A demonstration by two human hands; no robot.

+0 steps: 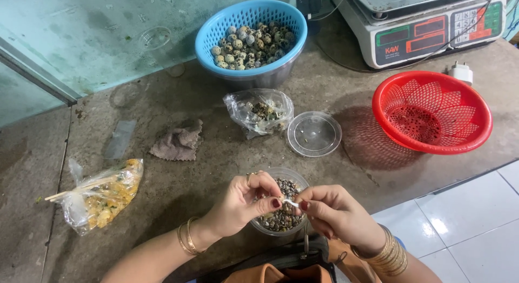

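Two hands point(246, 202) point(335, 210) pinch one white scrap point(291, 203) over one cup point(281, 221)

Both hands, left hand point(244, 199) and right hand point(335, 210), meet over a clear cup point(281, 204) of shell bits at the counter's near edge. Behind it sits a lid point(314, 134), with a bag point(259, 111) to its left. Farther back, the egg basket point(251, 34) (eggs piled inside). The empty basket point(432, 111) is right, scale point(427, 23) behind it.
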